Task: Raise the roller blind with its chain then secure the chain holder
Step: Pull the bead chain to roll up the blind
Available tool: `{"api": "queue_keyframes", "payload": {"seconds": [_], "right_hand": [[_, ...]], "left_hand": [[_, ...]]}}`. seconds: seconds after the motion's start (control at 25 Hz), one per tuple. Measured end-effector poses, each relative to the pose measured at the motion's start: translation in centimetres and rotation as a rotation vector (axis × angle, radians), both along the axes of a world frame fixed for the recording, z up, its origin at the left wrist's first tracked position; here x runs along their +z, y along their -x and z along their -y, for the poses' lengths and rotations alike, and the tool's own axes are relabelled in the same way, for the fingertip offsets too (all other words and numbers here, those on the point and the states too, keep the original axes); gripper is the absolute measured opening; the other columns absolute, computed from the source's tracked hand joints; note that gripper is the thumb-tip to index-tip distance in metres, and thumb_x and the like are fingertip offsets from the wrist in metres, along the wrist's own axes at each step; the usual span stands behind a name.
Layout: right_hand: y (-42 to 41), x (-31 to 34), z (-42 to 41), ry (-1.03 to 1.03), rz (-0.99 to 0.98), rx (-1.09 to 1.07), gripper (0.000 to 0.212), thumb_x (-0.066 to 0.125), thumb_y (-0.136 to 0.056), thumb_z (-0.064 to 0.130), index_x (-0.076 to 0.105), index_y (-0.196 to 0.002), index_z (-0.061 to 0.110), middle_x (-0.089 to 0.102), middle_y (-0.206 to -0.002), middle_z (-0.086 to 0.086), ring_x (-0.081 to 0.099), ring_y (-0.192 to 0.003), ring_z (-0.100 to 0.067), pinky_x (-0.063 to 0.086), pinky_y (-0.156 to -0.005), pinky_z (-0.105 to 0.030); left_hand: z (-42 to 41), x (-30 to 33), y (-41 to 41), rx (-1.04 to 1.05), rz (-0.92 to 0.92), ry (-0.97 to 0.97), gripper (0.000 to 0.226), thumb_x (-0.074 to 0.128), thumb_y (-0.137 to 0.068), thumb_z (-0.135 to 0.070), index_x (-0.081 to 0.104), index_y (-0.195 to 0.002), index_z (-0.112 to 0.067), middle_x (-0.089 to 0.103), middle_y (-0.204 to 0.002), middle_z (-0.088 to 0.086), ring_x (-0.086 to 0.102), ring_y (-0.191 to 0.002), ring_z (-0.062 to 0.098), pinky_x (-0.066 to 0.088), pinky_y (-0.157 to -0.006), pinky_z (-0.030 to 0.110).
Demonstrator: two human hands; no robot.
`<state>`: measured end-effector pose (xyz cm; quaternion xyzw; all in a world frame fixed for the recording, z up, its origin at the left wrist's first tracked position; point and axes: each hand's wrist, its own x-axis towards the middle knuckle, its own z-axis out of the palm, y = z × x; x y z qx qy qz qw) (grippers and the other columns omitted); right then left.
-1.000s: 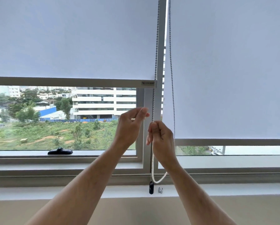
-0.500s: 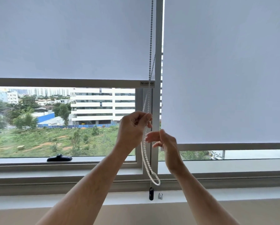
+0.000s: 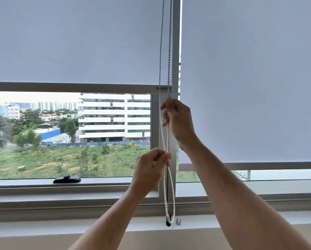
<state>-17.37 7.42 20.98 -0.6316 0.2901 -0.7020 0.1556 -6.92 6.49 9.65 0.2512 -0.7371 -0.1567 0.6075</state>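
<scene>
Blind (image 3: 75,42) maybe halfway up, both hands, left (image 3: 149,170) and right (image 3: 178,121), pinching the bead chain (image 3: 163,138), holder (image 3: 168,221) dangling unsecured below the fingers.

R hand (image 3: 178,121) went up chain (image 3: 166,186), L hand (image 3: 149,168) down.

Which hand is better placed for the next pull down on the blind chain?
The right hand. It grips the bead chain high up, just under the left blind's bottom bar, with a full stroke below. The left hand is pinching the chain low, close to the windowsill.
</scene>
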Motion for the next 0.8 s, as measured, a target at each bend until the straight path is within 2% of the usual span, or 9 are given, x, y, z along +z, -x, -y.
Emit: {"api": "queue_keyframes", "payload": {"seconds": [0.08,0.2,0.32,0.4,0.48,0.6,0.68,0.8], "right_hand": [[-0.4,-0.7,-0.3,0.009,0.008,0.018,0.035,0.04,-0.105,0.022,0.053,-0.072,0.018,0.039,-0.048,0.006,0.033,-0.044,-0.012,0.031,-0.05,-0.033],[-0.1,-2.2,-0.8,0.059,-0.016,-0.053,0.036,0.041,-0.101,0.016,0.051,-0.068,0.026,0.04,-0.05,0.009,0.034,-0.045,-0.011,0.03,-0.048,-0.031],[0.3,-3.1,-1.1,0.078,-0.034,-0.132,0.034,0.042,-0.1,0.018,0.051,-0.069,0.027,0.043,-0.052,0.009,0.037,-0.047,-0.011,0.034,-0.049,-0.029],[0.4,-3.7,-1.3,0.081,-0.049,-0.147,0.034,0.042,-0.103,0.019,0.052,-0.071,0.023,0.044,-0.054,0.007,0.039,-0.049,-0.013,0.036,-0.051,-0.031],[0.3,-4.5,-1.4,0.076,-0.057,-0.151,0.034,0.042,-0.105,0.021,0.052,-0.073,0.019,0.044,-0.055,0.007,0.04,-0.05,-0.014,0.036,-0.052,-0.031],[-0.2,-6.0,-1.6,0.06,-0.063,-0.137,0.035,0.041,-0.105,0.02,0.051,-0.072,0.018,0.043,-0.052,0.002,0.04,-0.046,-0.016,0.036,-0.046,-0.032],[-0.5,-7.0,-1.8,0.059,-0.071,-0.124,0.035,0.041,-0.105,0.017,0.051,-0.07,0.019,0.044,-0.05,0.001,0.042,-0.045,-0.016,0.037,-0.046,-0.035],[0.3,-8.2,-1.7,0.048,-0.085,-0.111,0.034,0.042,-0.103,0.018,0.053,-0.071,0.019,0.048,-0.049,0.004,0.045,-0.046,-0.015,0.041,-0.048,-0.037]], "left_hand": [[-0.1,-0.3,-0.3,-0.004,0.054,0.046,0.022,0.063,-0.091,-0.029,0.066,-0.07,-0.029,0.069,-0.066,-0.013,0.064,-0.062,0.005,0.047,-0.063,0.016],[0.0,0.1,-1.5,-0.015,0.076,0.091,0.024,0.059,-0.09,-0.042,0.072,-0.077,-0.026,0.073,-0.075,-0.01,0.068,-0.073,0.008,0.05,-0.07,0.021],[0.7,3.2,-2.5,0.015,-0.124,0.049,0.037,0.051,-0.088,-0.056,0.074,-0.085,-0.027,0.076,-0.081,-0.01,0.07,-0.079,0.005,0.054,-0.075,0.026],[0.7,6.0,-2.4,0.008,-0.207,0.02,0.036,0.051,-0.088,-0.054,0.073,-0.086,-0.026,0.076,-0.08,-0.006,0.07,-0.077,0.007,0.054,-0.074,0.029],[0.0,8.5,-1.8,0.012,-0.149,0.036,0.028,0.055,-0.092,-0.047,0.073,-0.089,-0.026,0.075,-0.081,-0.008,0.07,-0.079,0.005,0.054,-0.075,0.029],[-1.1,11.4,-0.3,-0.049,-0.077,0.046,0.016,0.057,-0.095,-0.041,0.07,-0.095,-0.031,0.074,-0.083,-0.014,0.068,-0.08,-0.005,0.052,-0.076,0.02],[-1.6,13.0,0.6,-0.099,-0.108,0.013,0.015,0.059,-0.095,-0.037,0.07,-0.09,-0.028,0.075,-0.076,-0.012,0.066,-0.072,-0.007,0.05,-0.07,0.014],[-1.8,13.4,1.3,-0.105,-0.123,-0.033,0.018,0.064,-0.093,-0.028,0.073,-0.078,-0.022,0.071,-0.06,-0.009,0.062,-0.057,-0.003,0.047,-0.064,0.019]]}}
